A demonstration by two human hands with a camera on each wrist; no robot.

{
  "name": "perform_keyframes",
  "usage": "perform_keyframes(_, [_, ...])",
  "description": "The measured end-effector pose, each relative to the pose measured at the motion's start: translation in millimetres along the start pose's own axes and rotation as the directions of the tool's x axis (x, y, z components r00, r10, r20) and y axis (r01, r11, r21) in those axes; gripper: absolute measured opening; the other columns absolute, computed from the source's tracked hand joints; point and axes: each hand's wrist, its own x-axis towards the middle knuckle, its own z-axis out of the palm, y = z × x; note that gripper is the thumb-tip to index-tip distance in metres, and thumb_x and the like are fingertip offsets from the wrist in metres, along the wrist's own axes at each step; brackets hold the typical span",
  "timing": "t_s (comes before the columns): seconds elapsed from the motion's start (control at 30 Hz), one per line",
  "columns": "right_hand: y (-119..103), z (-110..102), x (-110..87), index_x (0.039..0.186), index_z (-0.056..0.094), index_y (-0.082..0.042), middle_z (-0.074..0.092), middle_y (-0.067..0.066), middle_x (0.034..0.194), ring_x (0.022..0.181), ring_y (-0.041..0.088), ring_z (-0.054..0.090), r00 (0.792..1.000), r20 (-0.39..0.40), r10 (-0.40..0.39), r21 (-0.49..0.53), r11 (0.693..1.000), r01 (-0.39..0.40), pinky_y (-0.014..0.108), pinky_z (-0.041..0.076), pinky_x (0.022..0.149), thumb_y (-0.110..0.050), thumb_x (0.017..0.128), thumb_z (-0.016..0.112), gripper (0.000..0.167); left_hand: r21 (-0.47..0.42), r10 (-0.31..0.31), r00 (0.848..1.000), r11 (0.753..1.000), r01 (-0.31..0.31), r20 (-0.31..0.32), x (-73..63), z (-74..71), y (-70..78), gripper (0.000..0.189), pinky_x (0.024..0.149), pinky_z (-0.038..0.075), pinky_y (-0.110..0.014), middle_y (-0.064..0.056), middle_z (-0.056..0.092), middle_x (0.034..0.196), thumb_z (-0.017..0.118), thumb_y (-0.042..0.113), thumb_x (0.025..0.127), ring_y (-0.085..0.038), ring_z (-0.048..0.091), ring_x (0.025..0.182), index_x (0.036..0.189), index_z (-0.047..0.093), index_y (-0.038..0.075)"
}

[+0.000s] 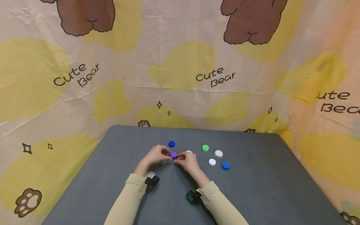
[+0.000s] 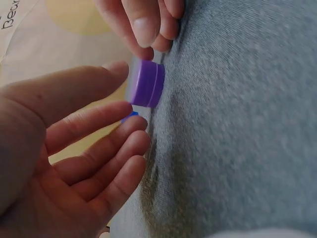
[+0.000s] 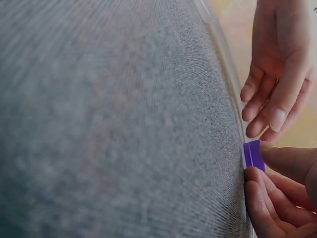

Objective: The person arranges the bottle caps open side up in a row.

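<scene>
A purple bottle cap (image 1: 173, 155) lies on the grey tabletop between my two hands. My left hand (image 1: 157, 155) is at its left side; in the left wrist view the thumb and fingers (image 2: 116, 106) are loosely spread, with the index fingertip at the cap's edge. From the other side comes my right hand (image 1: 187, 161), its fingertips close against the purple cap (image 3: 253, 156) in the right wrist view. Neither hand clearly grips it. Just behind the right hand a white cap (image 1: 189, 152) is partly hidden. A dark blue cap (image 1: 171, 144) lies beyond the left hand.
To the right lie a green cap (image 1: 205, 148), a large white cap (image 1: 218, 153), a smaller white cap (image 1: 212, 162) and a blue cap (image 1: 226, 165). Near the left wrist, a whitish cap (image 1: 151, 174) is partly covered by the wrist camera. A printed cloth (image 1: 180, 78) hangs behind the table.
</scene>
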Motion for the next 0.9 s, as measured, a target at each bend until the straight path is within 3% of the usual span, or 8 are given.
perform_keyframes(0.3, [-2,5,4.1,0.088,0.073,-0.001,0.072,0.005,0.073,0.066,0.013,0.068,0.998,-0.063,-0.023,-0.037,0.999,0.021,0.023,0.051,0.060,-0.014,0.074,0.080,0.020,-0.011,-0.027,1.000,1.000,0.027,0.001,7.2,3.0,5.0,0.021,0.069,0.049,-0.028,-0.006,0.070,0.085,0.078,0.011,0.077,-0.012,0.061,0.076,0.095,0.070,0.003])
perform_keyframes(0.57, [-4,8,4.0,0.087,0.073,-0.002,0.071,0.003,0.070,0.065,0.012,0.065,0.997,-0.076,0.034,-0.063,0.997,-0.038,0.026,0.050,0.062,-0.016,0.074,0.081,0.020,-0.007,-0.049,0.999,0.999,0.049,0.004,9.8,8.4,3.7,0.020,0.064,0.047,-0.025,-0.004,0.069,0.081,0.077,0.008,0.077,-0.010,0.059,0.072,0.095,0.071,0.003])
perform_keyframes(0.9, [-6,11,4.7,0.085,0.073,-0.003,0.069,0.000,0.067,0.063,0.010,0.061,0.995,-0.098,0.037,-0.105,0.993,-0.047,0.028,0.049,0.062,-0.016,0.073,0.081,0.019,-0.009,-0.046,0.999,0.999,0.046,-0.015,11.0,12.6,2.0,0.020,0.062,0.047,-0.023,-0.005,0.069,0.078,0.078,0.002,0.073,-0.008,0.059,0.069,0.091,0.071,0.001])
